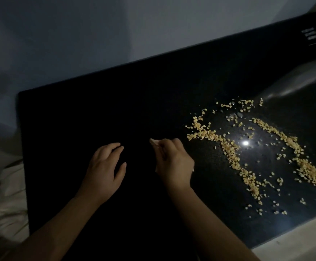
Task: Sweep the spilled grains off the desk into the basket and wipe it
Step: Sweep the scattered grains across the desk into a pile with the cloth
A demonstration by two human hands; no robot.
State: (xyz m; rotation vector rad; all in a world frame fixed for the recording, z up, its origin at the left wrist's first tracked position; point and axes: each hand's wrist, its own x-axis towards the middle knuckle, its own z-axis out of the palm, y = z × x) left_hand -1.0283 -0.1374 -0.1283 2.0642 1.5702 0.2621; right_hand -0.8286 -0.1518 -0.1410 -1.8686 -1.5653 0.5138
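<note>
Yellowish grains [230,153] lie scattered in curved trails over the right part of the black glossy desk [115,102]. Another band of them runs along the right side [307,170]. My right hand [174,162] is just left of the nearest grains, its fingers curled round a small pale piece of cloth or tissue [153,141] whose corner sticks out to the left. My left hand [104,166] hovers over or rests on the dark desk further left, fingers spread and loosely bent, holding nothing. No basket is in view.
A lamp's bright spot [245,143] reflects among the grains. A grey shiny shape [300,80] shows at the desk's right rear, with white printed marks [311,34] behind it. Pale crumpled fabric [5,196] lies beyond the desk's left edge. A wall stands behind.
</note>
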